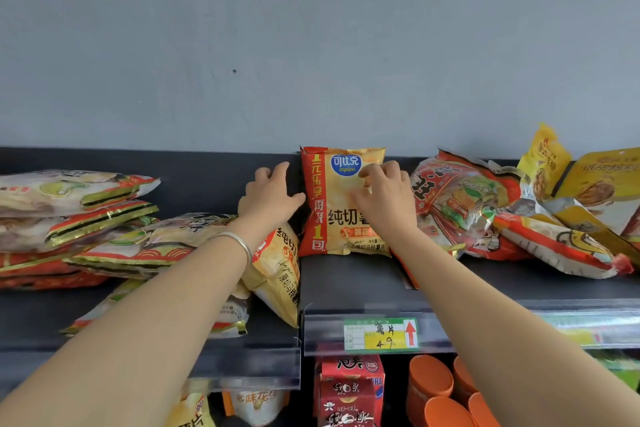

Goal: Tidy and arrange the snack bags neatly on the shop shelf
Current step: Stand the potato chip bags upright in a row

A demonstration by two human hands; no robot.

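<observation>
chip bag upright at shelf back; left hand loosely curled, thumb touching it; right hand pinches its front

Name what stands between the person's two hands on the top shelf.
An upright yellow-and-red chip bag stands between them in the head view: the left hand at its left edge, the right hand on its front.

Two hands, two yellow chip bags, four orange cups, one bracelet, one red carton counted.
</observation>
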